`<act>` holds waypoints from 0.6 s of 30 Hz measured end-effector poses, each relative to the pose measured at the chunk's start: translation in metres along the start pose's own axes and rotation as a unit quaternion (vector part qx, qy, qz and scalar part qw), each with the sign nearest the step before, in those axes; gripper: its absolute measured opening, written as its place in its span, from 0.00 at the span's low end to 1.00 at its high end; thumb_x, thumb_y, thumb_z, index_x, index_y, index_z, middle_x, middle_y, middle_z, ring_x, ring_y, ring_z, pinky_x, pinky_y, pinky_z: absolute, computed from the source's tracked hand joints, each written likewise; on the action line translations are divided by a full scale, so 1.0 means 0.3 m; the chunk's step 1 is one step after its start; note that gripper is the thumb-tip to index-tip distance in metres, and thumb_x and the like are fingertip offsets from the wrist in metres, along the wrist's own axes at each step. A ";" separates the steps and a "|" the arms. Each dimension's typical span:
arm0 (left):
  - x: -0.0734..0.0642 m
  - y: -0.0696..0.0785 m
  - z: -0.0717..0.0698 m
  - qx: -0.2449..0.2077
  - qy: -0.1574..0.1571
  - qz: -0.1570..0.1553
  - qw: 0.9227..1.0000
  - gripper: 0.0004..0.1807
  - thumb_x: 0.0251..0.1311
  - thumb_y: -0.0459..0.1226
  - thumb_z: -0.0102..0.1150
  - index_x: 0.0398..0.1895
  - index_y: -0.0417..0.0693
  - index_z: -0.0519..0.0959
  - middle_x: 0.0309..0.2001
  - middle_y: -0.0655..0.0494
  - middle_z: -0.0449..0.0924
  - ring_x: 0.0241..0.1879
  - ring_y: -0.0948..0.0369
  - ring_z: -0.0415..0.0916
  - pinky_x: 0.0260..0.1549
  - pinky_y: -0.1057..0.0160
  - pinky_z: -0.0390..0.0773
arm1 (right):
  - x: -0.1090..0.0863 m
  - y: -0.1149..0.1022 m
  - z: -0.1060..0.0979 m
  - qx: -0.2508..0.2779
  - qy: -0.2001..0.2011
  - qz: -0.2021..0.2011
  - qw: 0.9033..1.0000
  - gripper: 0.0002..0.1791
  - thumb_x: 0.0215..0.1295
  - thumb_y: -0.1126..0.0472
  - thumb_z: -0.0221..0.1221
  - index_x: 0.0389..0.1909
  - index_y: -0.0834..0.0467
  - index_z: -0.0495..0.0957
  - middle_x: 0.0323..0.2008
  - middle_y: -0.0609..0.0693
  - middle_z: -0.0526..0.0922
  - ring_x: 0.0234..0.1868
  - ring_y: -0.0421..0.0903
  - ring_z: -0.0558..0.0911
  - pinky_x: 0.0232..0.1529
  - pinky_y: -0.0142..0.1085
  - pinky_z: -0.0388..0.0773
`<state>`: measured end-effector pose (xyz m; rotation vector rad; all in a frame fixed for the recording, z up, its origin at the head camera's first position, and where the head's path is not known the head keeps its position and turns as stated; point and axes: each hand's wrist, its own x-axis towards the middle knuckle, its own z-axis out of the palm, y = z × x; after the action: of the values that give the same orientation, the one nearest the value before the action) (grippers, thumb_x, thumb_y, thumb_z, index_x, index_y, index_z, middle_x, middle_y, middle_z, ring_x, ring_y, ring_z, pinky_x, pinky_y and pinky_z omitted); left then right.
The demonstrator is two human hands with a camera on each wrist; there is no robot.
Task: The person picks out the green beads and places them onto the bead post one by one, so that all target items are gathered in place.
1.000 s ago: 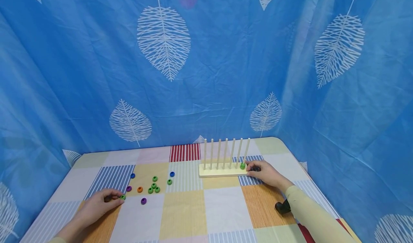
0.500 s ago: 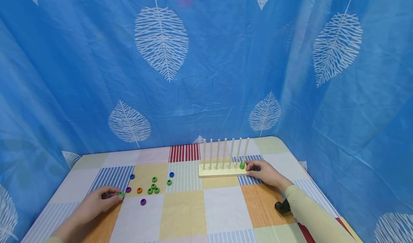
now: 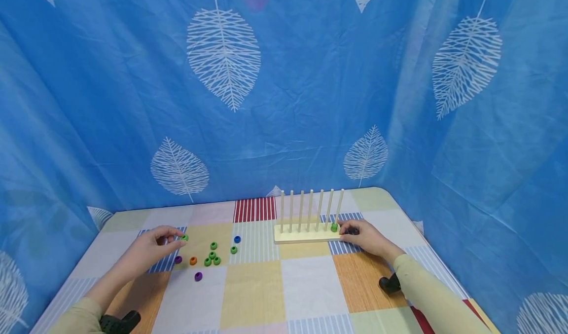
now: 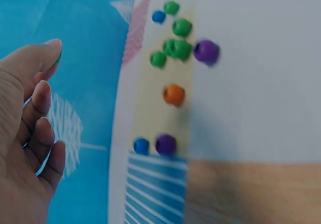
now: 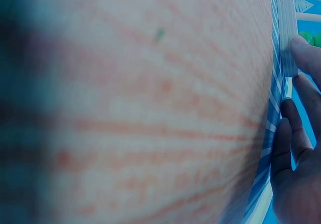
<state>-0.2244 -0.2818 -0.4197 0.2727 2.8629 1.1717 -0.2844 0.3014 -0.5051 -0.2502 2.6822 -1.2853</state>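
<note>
My left hand (image 3: 153, 247) pinches a green bead (image 3: 184, 237) between thumb and fingertips, held above the tablecloth at the left. In the left wrist view the fingers hide nearly all of that bead. At the right, my right hand (image 3: 366, 238) grips the end of a wooden peg stand (image 3: 301, 235), its thumb (image 5: 305, 58) lying along the base. A row of several upright pegs rises from the stand. Green beads (image 3: 334, 227) sit low on the rightmost peg, just beside the right fingertips.
Several loose green beads (image 3: 212, 255) lie left of the stand, with an orange bead (image 3: 193, 260), purple beads (image 3: 198, 276) and a blue bead (image 3: 237, 239). Another blue bead (image 4: 141, 146) lies beneath the left hand. A blue leaf-print curtain (image 3: 284, 87) encloses the patchwork-covered table (image 3: 310, 284).
My left hand has lifted the green bead from the left of the cloth and moved it away from me and rightward. The right hand stays at the stand's end.
</note>
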 end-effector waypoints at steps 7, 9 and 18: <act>0.044 0.098 0.011 0.000 -0.005 0.033 0.999 0.18 0.67 0.51 0.67 0.50 0.48 0.84 0.31 0.53 0.72 0.29 0.57 0.65 0.25 0.60 0.67 | -0.001 0.002 -0.003 0.004 0.003 -0.002 1.000 0.04 0.69 0.55 0.67 0.38 0.50 0.82 0.71 0.51 0.73 0.76 0.62 0.61 0.72 0.63 0.49; 0.057 0.123 0.015 0.001 -0.009 0.038 0.999 0.18 0.67 0.51 0.66 0.49 0.49 0.84 0.31 0.53 0.71 0.29 0.57 0.66 0.25 0.60 0.67 | -0.003 0.001 -0.003 0.003 0.002 -0.005 1.000 0.04 0.70 0.55 0.67 0.38 0.50 0.82 0.71 0.52 0.73 0.75 0.62 0.61 0.72 0.63 0.49; 0.113 0.217 0.035 -0.006 -0.015 0.065 0.998 0.15 0.67 0.50 0.66 0.48 0.51 0.84 0.32 0.52 0.70 0.32 0.54 0.66 0.25 0.59 0.68 | -0.005 0.004 -0.003 0.005 0.001 -0.020 1.000 0.04 0.70 0.55 0.66 0.37 0.50 0.81 0.70 0.52 0.73 0.75 0.62 0.62 0.72 0.63 0.50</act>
<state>-0.2469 -0.2230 -0.3808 0.4800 2.8492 1.1923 -0.2832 0.3030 -0.5053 -0.3036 2.6856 -1.3092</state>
